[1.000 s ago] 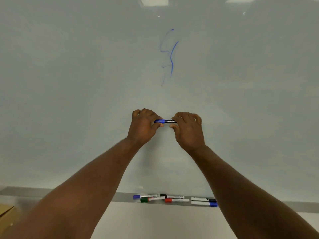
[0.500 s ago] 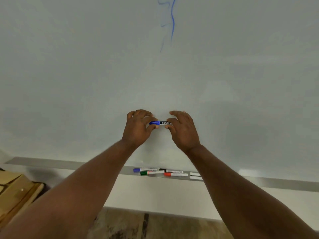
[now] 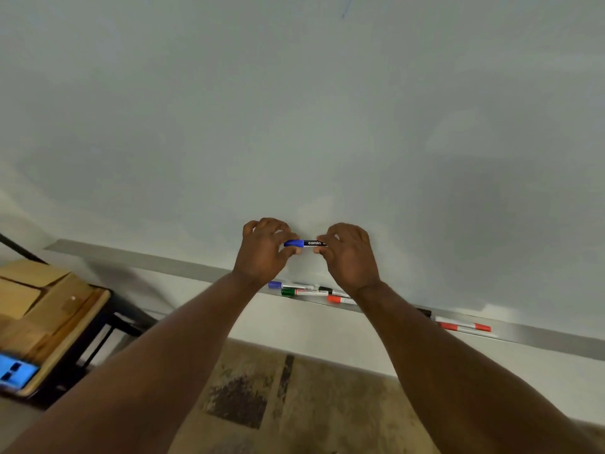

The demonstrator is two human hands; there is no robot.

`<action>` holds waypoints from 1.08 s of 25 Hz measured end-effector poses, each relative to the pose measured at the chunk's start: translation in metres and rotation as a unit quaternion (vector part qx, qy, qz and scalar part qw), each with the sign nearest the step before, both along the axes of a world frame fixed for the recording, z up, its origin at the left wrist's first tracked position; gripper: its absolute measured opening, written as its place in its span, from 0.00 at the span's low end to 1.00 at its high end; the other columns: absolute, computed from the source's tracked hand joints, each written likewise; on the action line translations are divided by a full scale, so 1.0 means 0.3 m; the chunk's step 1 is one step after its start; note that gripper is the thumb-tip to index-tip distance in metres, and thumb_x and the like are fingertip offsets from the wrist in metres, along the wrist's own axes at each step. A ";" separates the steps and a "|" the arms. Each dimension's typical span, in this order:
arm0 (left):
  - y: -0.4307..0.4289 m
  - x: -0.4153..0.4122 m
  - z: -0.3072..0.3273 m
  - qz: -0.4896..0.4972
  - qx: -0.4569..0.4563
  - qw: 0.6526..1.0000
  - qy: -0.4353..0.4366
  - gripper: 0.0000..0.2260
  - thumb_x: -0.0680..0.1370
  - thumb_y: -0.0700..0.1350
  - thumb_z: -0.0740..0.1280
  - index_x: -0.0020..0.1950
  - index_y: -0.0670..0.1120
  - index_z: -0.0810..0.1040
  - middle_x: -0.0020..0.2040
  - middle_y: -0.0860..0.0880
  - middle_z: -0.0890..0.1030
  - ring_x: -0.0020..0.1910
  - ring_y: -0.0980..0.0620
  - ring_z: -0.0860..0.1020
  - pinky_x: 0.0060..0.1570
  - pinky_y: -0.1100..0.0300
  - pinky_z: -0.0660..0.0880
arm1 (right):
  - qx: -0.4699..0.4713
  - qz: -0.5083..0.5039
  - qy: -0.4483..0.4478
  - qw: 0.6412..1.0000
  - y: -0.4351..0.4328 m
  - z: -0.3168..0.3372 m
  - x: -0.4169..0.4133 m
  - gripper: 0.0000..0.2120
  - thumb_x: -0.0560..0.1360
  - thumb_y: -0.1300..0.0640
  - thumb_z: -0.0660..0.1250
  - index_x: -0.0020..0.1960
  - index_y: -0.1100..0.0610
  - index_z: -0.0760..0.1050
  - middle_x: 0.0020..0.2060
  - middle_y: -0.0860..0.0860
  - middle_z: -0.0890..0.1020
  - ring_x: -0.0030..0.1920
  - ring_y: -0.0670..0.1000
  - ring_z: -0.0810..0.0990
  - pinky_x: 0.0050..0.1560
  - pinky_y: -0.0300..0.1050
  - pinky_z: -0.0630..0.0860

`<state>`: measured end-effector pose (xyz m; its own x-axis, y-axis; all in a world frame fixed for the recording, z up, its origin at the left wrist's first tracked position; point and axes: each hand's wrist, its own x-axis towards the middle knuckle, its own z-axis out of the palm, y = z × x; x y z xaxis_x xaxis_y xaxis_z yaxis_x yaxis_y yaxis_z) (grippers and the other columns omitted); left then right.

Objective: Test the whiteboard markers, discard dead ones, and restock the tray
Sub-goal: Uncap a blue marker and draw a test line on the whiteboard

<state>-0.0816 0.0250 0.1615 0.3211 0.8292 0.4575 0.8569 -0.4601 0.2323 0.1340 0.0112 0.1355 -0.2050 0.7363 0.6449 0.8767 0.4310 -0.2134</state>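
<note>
A blue-capped marker (image 3: 306, 243) with a black "camlin" barrel lies level between my hands in front of the whiteboard (image 3: 294, 109). My left hand (image 3: 263, 252) pinches its blue cap end. My right hand (image 3: 348, 257) pinches the barrel end. Below them the metal tray (image 3: 540, 335) holds several markers: a blue-capped one (image 3: 278, 285), a green one (image 3: 302, 292), a black one (image 3: 327, 290) and a red one (image 3: 340, 300). A red-ended marker (image 3: 465, 326) lies further right on the tray.
A wooden table (image 3: 62, 322) with cardboard boxes (image 3: 29, 290) stands at the left, and a blue object (image 3: 16, 368) lies at its near edge. Worn brown floor (image 3: 294, 404) shows below the wall. A faint blue scribble end (image 3: 347, 4) sits at the board's top.
The view has tilted down: the scribble slid to the top edge, while the floor and table came into sight. Both hands kept hold of the marker and sank toward the tray.
</note>
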 end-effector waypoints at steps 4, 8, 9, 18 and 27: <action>-0.018 -0.067 -0.067 0.023 -0.036 0.999 -0.002 0.08 0.73 0.53 0.74 0.50 0.53 0.85 0.52 0.53 0.81 0.55 0.51 0.76 0.60 0.50 0.64 | -0.050 0.010 -0.025 0.998 0.002 -0.061 -0.068 0.08 0.75 0.50 0.71 0.51 0.52 0.84 0.44 0.49 0.80 0.47 0.53 0.77 0.54 0.48 0.63; -0.013 -0.159 -0.128 0.033 -0.063 0.997 0.013 0.08 0.74 0.53 0.72 0.50 0.53 0.85 0.48 0.53 0.81 0.52 0.51 0.76 0.58 0.52 0.62 | -0.086 0.021 -0.028 0.996 0.020 -0.128 -0.164 0.07 0.75 0.51 0.71 0.50 0.51 0.84 0.44 0.49 0.80 0.46 0.54 0.77 0.51 0.49 0.62; -0.006 -0.183 -0.141 0.033 -0.068 0.997 0.018 0.09 0.74 0.54 0.70 0.50 0.53 0.85 0.47 0.53 0.80 0.51 0.51 0.75 0.56 0.54 0.61 | -0.091 0.023 -0.032 0.995 0.026 -0.143 -0.188 0.06 0.75 0.51 0.71 0.50 0.51 0.84 0.43 0.49 0.80 0.46 0.54 0.77 0.51 0.48 0.62; 0.137 -0.480 -0.277 -0.017 -0.151 0.987 0.052 0.11 0.76 0.52 0.68 0.55 0.51 0.85 0.43 0.52 0.77 0.46 0.50 0.74 0.51 0.53 0.66 | -0.186 -0.014 -0.038 0.982 0.098 -0.309 -0.509 0.08 0.72 0.57 0.75 0.51 0.53 0.82 0.44 0.50 0.78 0.43 0.54 0.76 0.41 0.47 0.70; 0.266 -0.740 -0.428 -0.048 -0.181 0.977 0.102 0.13 0.74 0.55 0.66 0.54 0.52 0.84 0.40 0.51 0.79 0.41 0.48 0.77 0.45 0.52 0.69 | -0.270 -0.061 -0.008 0.961 0.174 -0.430 -0.799 0.08 0.74 0.61 0.73 0.53 0.56 0.82 0.46 0.52 0.78 0.46 0.55 0.76 0.38 0.48 0.75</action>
<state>-0.3036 0.1047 0.0330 0.4600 0.8860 0.0583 0.8590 -0.4607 0.2234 -0.1058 0.0634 0.0064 -0.1035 0.9819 0.1587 0.9188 0.1555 -0.3628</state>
